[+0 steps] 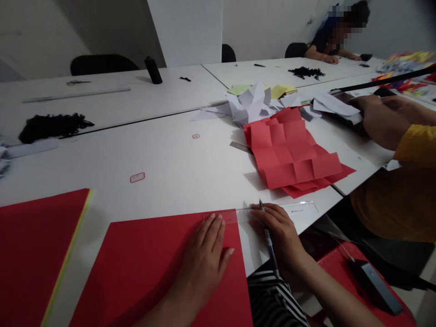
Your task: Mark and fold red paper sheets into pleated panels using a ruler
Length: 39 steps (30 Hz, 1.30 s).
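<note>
A sheet of red paper (143, 259) lies flat at the table's front edge. My left hand (207, 245) rests flat on it, fingers stretched out, with the fingertips on one end of a clear plastic ruler (304, 209). The ruler runs along the sheet's far edge and sticks out past its right corner. Beyond that corner, my right hand (277, 227) is closed around a pen (270, 245), its tip pointing away from me. The fingers of that hand also reach the ruler's middle part, though whether they press on it I cannot tell.
Creased red sheets (289, 150) and crumpled white paper (252, 102) lie ahead to the right, partly over a metal ruler (240, 146). More red paper (37, 245) lies at left. A yellow-sleeved co-worker's hands (384, 118) work at right. Another person (335, 36) sits farther back.
</note>
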Tool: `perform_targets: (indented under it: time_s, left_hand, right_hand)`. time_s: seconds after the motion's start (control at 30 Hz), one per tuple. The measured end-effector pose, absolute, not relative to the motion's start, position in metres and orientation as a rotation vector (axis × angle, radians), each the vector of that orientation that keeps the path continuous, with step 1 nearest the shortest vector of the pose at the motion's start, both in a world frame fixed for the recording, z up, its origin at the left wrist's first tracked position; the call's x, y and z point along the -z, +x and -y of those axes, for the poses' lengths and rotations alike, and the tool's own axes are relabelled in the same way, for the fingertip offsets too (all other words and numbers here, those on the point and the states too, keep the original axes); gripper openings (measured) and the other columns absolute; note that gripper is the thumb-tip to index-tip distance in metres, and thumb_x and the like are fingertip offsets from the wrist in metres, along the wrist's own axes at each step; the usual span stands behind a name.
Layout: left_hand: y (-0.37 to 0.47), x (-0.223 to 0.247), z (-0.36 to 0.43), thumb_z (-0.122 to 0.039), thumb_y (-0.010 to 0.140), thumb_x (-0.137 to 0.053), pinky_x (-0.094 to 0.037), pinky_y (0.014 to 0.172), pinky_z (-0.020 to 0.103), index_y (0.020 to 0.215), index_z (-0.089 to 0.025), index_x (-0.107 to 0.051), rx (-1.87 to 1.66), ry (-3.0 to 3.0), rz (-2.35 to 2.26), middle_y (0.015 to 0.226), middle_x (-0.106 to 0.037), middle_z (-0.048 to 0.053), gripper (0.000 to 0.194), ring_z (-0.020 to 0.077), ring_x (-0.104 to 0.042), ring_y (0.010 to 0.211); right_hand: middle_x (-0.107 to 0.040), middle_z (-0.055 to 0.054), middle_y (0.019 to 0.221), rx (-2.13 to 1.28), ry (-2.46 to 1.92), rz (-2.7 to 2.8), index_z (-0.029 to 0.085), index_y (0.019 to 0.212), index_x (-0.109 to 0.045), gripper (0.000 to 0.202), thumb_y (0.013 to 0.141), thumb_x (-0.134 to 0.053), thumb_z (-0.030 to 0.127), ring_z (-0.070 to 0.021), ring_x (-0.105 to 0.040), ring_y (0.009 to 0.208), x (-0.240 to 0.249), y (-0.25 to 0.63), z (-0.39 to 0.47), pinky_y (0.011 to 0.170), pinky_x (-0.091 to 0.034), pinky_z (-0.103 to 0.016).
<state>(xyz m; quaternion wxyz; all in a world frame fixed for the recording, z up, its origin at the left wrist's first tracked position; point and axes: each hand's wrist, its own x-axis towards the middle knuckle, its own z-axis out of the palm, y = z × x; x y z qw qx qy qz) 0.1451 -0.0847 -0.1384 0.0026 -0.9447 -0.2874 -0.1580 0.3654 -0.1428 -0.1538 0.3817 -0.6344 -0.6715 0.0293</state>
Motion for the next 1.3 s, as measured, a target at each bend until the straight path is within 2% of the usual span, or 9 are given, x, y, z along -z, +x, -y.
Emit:
perform_targets:
  time_s: [0.2, 0.3, 0.4, 0.5, 0.6, 0.67, 0.83, 0.97, 1.3]
  left_hand:
    - [0.145, 0.14, 0.085, -0.03, 0.092, -0.044, -0.043, 0.1, 0.044, 0.129, -0.007, -0.048, 0.487, -2.962, 0.915, 0.136, -0.048, 0.015, 0.044, 0.0294, -0.039, 0.128]
    - [0.146, 0.141, 0.085, -0.028, 0.091, -0.044, -0.043, 0.1, 0.045, 0.129, -0.005, -0.048, 0.494, -2.969, 0.91, 0.135, -0.048, 0.016, 0.044, 0.03, -0.039, 0.128]
    - [0.146, 0.141, 0.086, -0.03, 0.091, -0.044, -0.043, 0.1, 0.046, 0.129, -0.005, -0.047, 0.48, -2.99, 0.926, 0.136, -0.048, 0.016, 0.045, 0.0307, -0.038, 0.128]
    - [0.146, 0.143, 0.087, -0.03, 0.091, -0.044, -0.042, 0.1, 0.047, 0.129, -0.006, -0.046, 0.498, -3.01, 0.951, 0.135, -0.048, 0.017, 0.045, 0.0312, -0.04, 0.128]
    - [0.147, 0.145, 0.088, -0.03, 0.09, -0.045, -0.043, 0.099, 0.047, 0.128, -0.004, -0.047, 0.511, -3.014, 0.951, 0.133, -0.049, 0.019, 0.046, 0.033, -0.041, 0.127]
    - [0.148, 0.145, 0.088, -0.03, 0.089, -0.047, -0.043, 0.099, 0.047, 0.127, -0.003, -0.048, 0.5, -3.01, 0.96, 0.132, -0.05, 0.019, 0.047, 0.0337, -0.042, 0.126]
    - [0.148, 0.143, 0.091, -0.029, 0.089, -0.045, -0.042, 0.1, 0.046, 0.126, -0.003, -0.049, 0.489, -3.017, 0.993, 0.133, -0.049, 0.018, 0.046, 0.0326, -0.04, 0.127]
    - [0.149, 0.142, 0.092, -0.029, 0.088, -0.047, -0.042, 0.101, 0.046, 0.126, -0.004, -0.049, 0.448, -3.026, 1.017, 0.134, -0.049, 0.018, 0.046, 0.0325, -0.041, 0.126]
    - [0.151, 0.14, 0.091, -0.029, 0.089, -0.045, -0.043, 0.1, 0.047, 0.123, -0.002, -0.052, 0.444, -3.02, 1.002, 0.131, -0.051, 0.019, 0.044, 0.0338, -0.043, 0.124]
  right_hand:
    - [-0.066, -0.005, 0.11, -0.103, -1.591, 1.709, 0.024, 0.11, -0.06, 0.026, 0.088, -0.054, 0.014, -0.0215, -0.056, 0.105, 0.152, 0.368, 0.144, 0.086, -0.048, -0.041]
    - [-0.068, -0.004, 0.103, -0.13, -1.521, 1.654, 0.025, 0.109, -0.062, 0.025, 0.087, -0.056, 0.017, -0.0197, -0.059, 0.097, 0.137, 0.369, 0.14, 0.083, -0.049, -0.037]
    - [-0.069, -0.003, 0.093, -0.405, -1.42, 1.654, 0.025, 0.107, -0.064, 0.021, 0.088, -0.055, 0.026, -0.0164, -0.062, 0.085, 0.11, 0.361, 0.124, 0.074, -0.05, -0.031]
    - [-0.068, -0.003, 0.085, -0.731, -1.326, 1.685, 0.021, 0.09, -0.067, 0.017, 0.089, -0.053, 0.032, -0.0136, -0.062, 0.078, 0.088, 0.343, 0.094, 0.071, -0.048, -0.027]
    - [-0.064, -0.001, 0.074, -0.989, -1.265, 1.695, 0.018, 0.087, -0.063, 0.017, 0.085, -0.057, 0.034, -0.0108, -0.056, 0.064, 0.083, 0.322, 0.058, 0.055, -0.043, -0.023]
    - [-0.059, 0.001, 0.067, -1.079, -1.26, 1.723, 0.017, 0.08, -0.059, 0.019, 0.081, -0.062, 0.036, -0.0095, -0.051, 0.058, 0.088, 0.312, 0.038, 0.05, -0.038, -0.022]
    - [-0.045, 0.005, 0.054, -1.034, -1.327, 1.74, 0.018, 0.063, -0.047, 0.026, 0.078, -0.061, 0.033, -0.0076, -0.037, 0.052, 0.108, 0.307, 0.017, 0.047, -0.028, -0.022]
    - [-0.038, 0.007, 0.053, -1.05, -1.281, 1.74, 0.019, 0.06, -0.039, 0.027, 0.079, -0.056, 0.027, -0.0072, -0.032, 0.051, 0.117, 0.309, 0.02, 0.047, -0.026, -0.022]
    - [-0.037, 0.006, 0.055, -1.022, -1.322, 1.755, 0.019, 0.062, -0.042, 0.025, 0.079, -0.056, 0.029, -0.0076, -0.032, 0.052, 0.121, 0.307, 0.022, 0.048, -0.026, -0.023]
